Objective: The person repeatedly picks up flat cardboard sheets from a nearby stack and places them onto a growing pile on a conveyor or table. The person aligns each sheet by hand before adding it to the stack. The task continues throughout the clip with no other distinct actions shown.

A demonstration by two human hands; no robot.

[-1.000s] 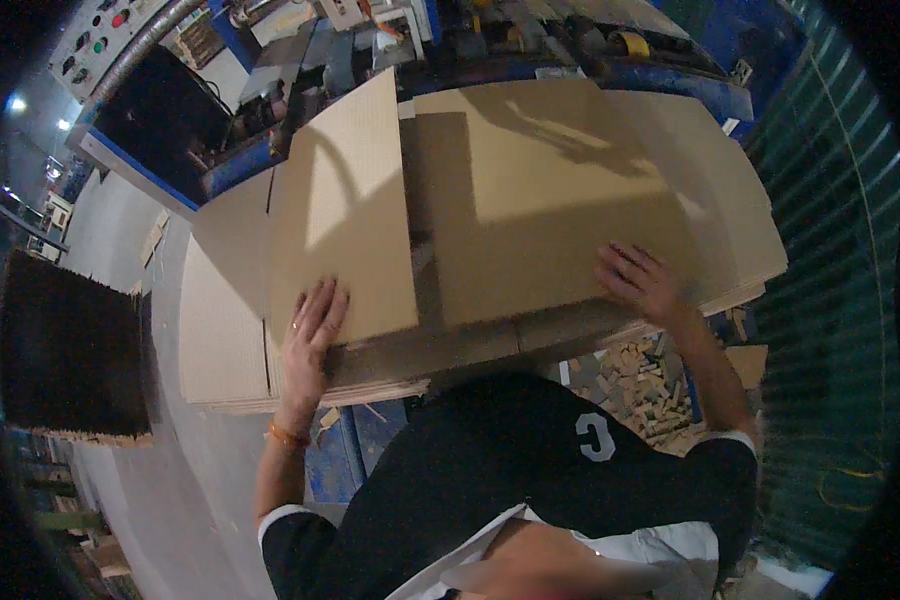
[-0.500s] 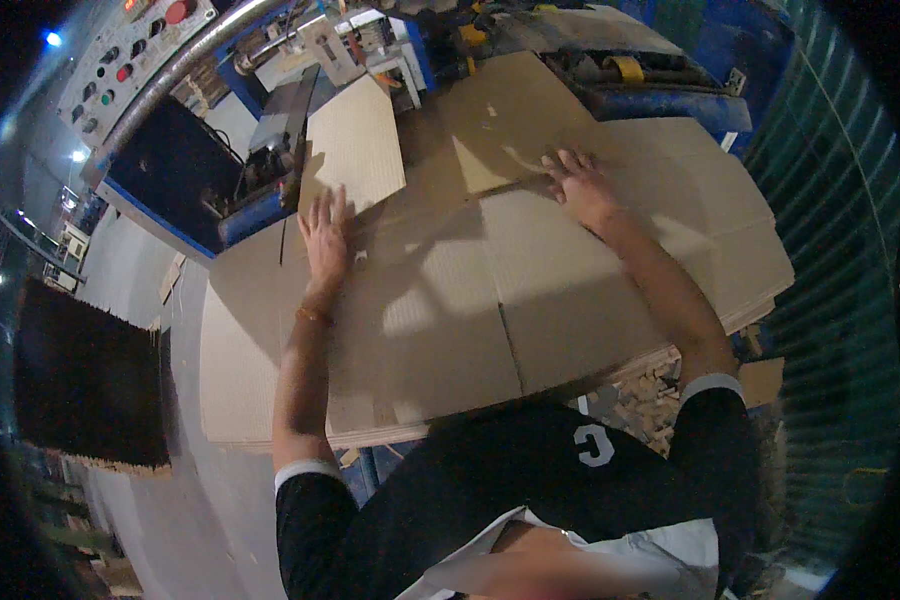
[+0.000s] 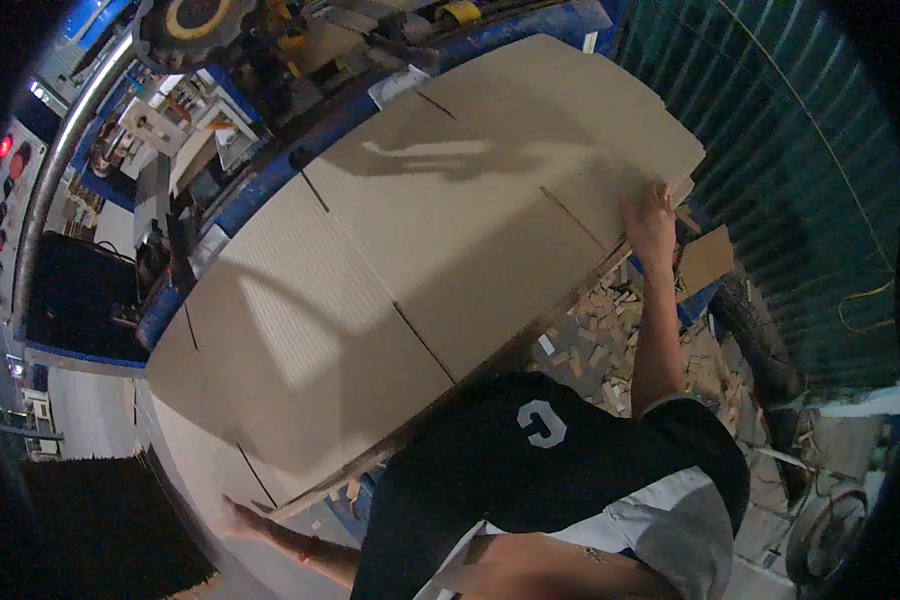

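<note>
A stack of brown cardboard sheets (image 3: 370, 260) lies in front of me, its top sheet slotted and creased. At the right end of its near edge is my right hand (image 3: 652, 235), thumb and fingers apart, touching the board's corner. My left hand (image 3: 242, 518), smeared by motion, is beside the near left corner with its fingers stretched out. No grip shows in it. The undersides of both hands are hidden.
A blue machine (image 3: 240, 205) runs along the stack's far side, with a toothed wheel (image 3: 198, 22) above and a button panel (image 3: 8, 215) at left. Cardboard scraps (image 3: 610, 330) litter the floor. A green corrugated wall (image 3: 800, 180) stands right. A dark stack (image 3: 90, 525) is at lower left.
My hands have moved from the far side of the stack to its near corners, spreading apart. The loose cardboard pieces beneath them are gone from the top sheet. My view has turned right.
</note>
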